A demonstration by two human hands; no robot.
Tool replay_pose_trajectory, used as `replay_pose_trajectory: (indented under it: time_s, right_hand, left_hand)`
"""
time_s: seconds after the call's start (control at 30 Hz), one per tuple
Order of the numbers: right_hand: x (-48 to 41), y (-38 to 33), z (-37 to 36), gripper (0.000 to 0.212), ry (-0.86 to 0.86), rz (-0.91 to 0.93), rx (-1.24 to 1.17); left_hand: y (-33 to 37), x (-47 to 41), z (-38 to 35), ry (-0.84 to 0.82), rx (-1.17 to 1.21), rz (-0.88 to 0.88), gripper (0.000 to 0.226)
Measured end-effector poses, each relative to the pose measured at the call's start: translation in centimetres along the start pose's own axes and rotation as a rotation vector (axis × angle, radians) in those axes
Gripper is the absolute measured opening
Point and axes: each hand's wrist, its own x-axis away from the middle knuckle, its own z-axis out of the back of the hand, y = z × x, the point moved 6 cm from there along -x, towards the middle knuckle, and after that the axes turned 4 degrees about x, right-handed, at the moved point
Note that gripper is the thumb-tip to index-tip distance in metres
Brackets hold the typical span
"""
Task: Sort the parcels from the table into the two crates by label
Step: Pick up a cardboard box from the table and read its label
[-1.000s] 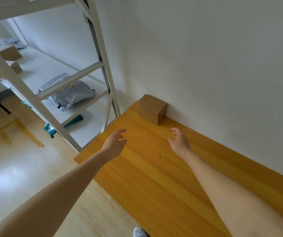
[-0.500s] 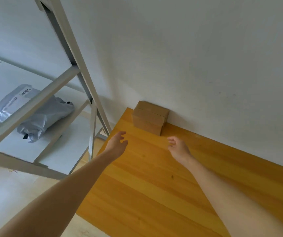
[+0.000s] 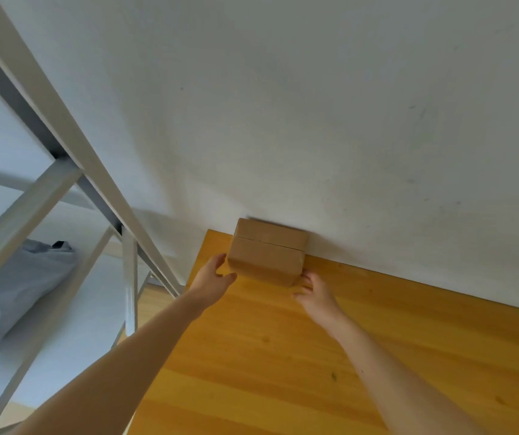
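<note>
A small brown cardboard parcel [image 3: 267, 255] sits in the far left corner of the yellow wooden table [image 3: 283, 356], pushed against the white wall. My left hand [image 3: 212, 276] has reached its left side, fingers straight and thumb spread, just touching the front left edge. On the other side, the fingertips of my right hand [image 3: 314, 293] rest against the parcel's front right corner. The parcel stands on the table between both hands. No label shows on its visible faces. No crate is in view.
A white metal shelf rack [image 3: 63, 171] stands left of the table, its slanted post close to the table's corner. A grey plastic mailer bag [image 3: 10, 290] lies on one of its shelves. The white wall [image 3: 346, 120] runs along the table's far edge.
Both hands have moved forward from mid-table to the parcel and now touch its two sides. The view has tilted up and closer to the wall.
</note>
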Motion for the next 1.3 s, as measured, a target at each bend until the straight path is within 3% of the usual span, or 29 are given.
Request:
replay_pose_trajectory:
  time_s: [0.27,0.6,0.93,1.2,1.3]
  right_hand:
    - [0.9,-0.9,-1.0,0.046,0.066,0.047,-0.023]
    - [6.2,-1.3,-0.2,0.047,0.186,0.081,-0.175]
    - [15.9,0.4,3.6,0.055,0.27,0.175,-0.297]
    - [24.8,2.9,5.2,0.08,0.319,0.31,-0.316]
    - [27.3,2.9,6.0,0.073,0.359,0.352,-0.345]
  left_hand:
    - [0.3,0.0,-0.4,0.011,0.103,-0.021,0.049]
    - [2.3,4.9,-0.1,0.029,0.174,-0.089,0.044]
    - [5.8,15.3,-2.6,-0.005,0.247,-0.238,0.04]
    - [7.3,25.0,-5.4,-0.04,0.296,-0.342,0.039]
    - [8.0,27.5,-5.7,-0.02,0.266,-0.353,0.038]
